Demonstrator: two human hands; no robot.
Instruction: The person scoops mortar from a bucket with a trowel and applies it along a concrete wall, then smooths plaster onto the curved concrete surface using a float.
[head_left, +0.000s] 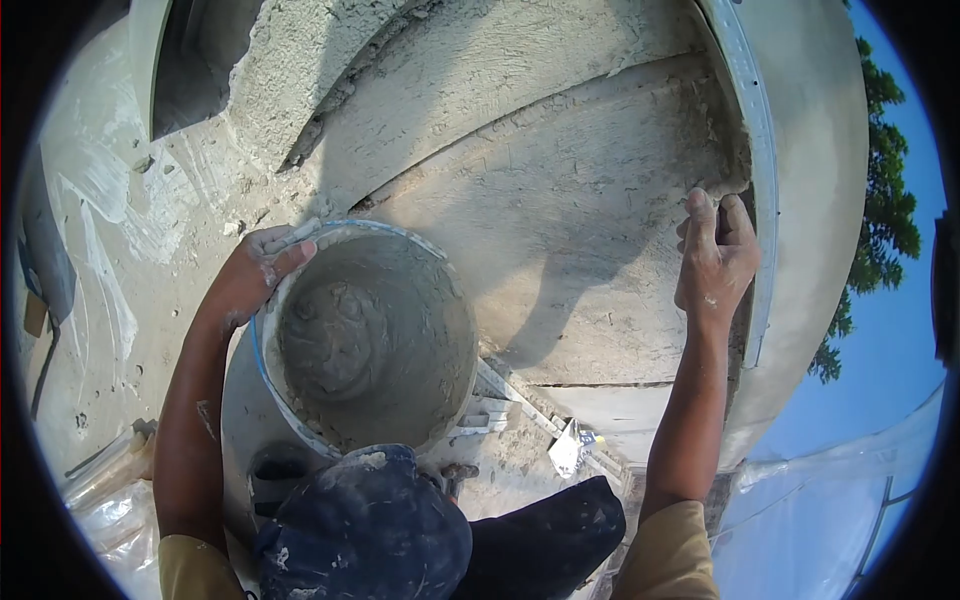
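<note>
A round bucket (375, 330) with grey wet mortar inside stands close in front of the body. My left hand (262, 270) grips its rim at the upper left, thumb over the edge. At the right, my right hand (716, 250) is closed near the curved edge strip (762, 190), with fingers bent toward the surface. What it holds, if anything, is hidden. Behind it lies the large plastered panel (560, 230), marked with dark joint lines and a shadow.
Rough mortar (290, 80) is heaped at the upper left. A metal trowel (566, 452) lies right of the bucket, beside white strips. Clear plastic sheeting (118, 520) is at the lower left. A dark blue, mortar-spotted cap (370, 530) and a dark knee fill the lower middle.
</note>
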